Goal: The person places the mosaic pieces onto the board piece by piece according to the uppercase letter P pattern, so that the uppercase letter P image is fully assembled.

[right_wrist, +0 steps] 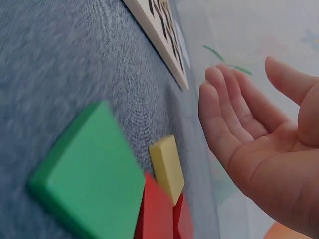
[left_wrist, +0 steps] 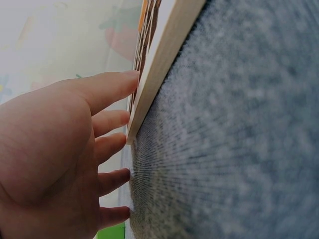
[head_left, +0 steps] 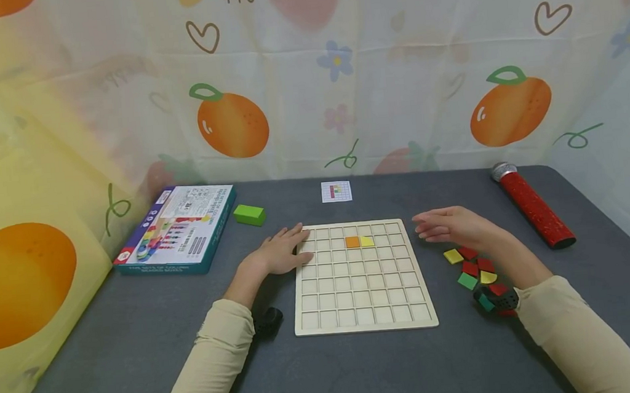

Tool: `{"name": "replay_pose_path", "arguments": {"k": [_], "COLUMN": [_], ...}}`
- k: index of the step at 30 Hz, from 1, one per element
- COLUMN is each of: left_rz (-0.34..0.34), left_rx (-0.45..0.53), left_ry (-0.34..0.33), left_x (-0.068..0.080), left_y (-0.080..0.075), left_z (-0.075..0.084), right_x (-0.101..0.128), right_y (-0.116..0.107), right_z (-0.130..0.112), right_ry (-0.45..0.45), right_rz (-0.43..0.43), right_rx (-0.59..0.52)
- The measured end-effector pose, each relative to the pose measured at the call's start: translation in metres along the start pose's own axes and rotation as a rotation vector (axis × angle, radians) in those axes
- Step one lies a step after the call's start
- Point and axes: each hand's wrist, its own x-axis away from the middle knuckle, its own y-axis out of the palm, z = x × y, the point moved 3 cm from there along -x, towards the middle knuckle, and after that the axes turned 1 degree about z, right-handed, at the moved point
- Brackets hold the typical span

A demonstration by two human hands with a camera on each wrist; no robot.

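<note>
A pale wooden grid board (head_left: 351,300) lies flat on the grey table. One orange tile (head_left: 353,242) and one yellow tile (head_left: 366,241) sit side by side in its second row from the back. My left hand (head_left: 279,253) rests at the board's left edge, thumb and fingertips touching the frame, fingers spread. To the right of the board my right hand (head_left: 453,227) hovers with nothing in it, fingers loosely bent. Below it lies a loose pile of tiles: a green tile (right_wrist: 94,174), a yellow tile (right_wrist: 167,167), red tiles (right_wrist: 158,211) and others, partly hidden by the wrist.
At the back left lies a flat game box (head_left: 184,225) beside a green block (head_left: 249,214). Behind the board is a small pattern card (head_left: 336,191). A red glittery microphone (head_left: 535,207) lies at the right. A printed cloth (head_left: 297,111) hangs behind the table.
</note>
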Motion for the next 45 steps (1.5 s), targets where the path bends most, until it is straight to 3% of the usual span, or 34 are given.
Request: {"name": "replay_pose_path", "arguments": {"k": [14, 22, 27, 45], "left_rz": [-0.016, -0.024, -0.022, -0.018], "left_rx": [-0.013, -0.014, -0.008, -0.003], "left_ry": [0.0, -0.008, -0.009, -0.007], "left_x": [0.001, 0.0, 0.001, 0.0], "left_y": [-0.004, -0.004, -0.003, -0.002], "left_z": [0.003, 0.001, 0.001, 0.002], "right_x": [0.024, 0.035, 0.039, 0.049], "right_y": [-0.022, -0.033, -0.038, -0.043], "right_z": [0.016, 0.024, 0.028, 0.041], "right_ry": [-0.028, -0.073, -0.117, -0.103], "right_rz": [0.121, 0.132, 0.126, 0.12], "right_rx": [-0.076, -0.066, 0.0, 0.213]}}
